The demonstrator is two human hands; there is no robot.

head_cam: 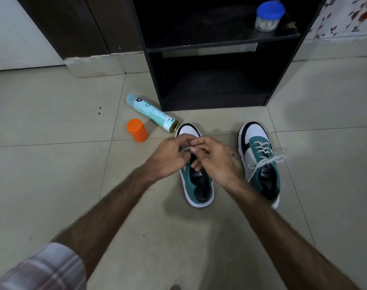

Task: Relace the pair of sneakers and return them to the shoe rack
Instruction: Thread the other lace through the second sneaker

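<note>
Pale floor tiles (53, 122), and both sneakers sit toes toward the dark shoe rack (209, 80), handy for going back in. Right sneaker (260, 160) is laced and bowed. Over the left sneaker (196, 185), the left hand (168, 158) and right hand (214, 158) curl fingers around the white lace (187, 148), likely threading; the eyelets are hidden. A spray can (151, 113) and orange cap (137, 130) lie aside

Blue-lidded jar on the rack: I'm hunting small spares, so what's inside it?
The blue-lidded jar on the shoe rack holds something pale behind its clear wall. Too blurred to identify; the lid covers the top.
</note>
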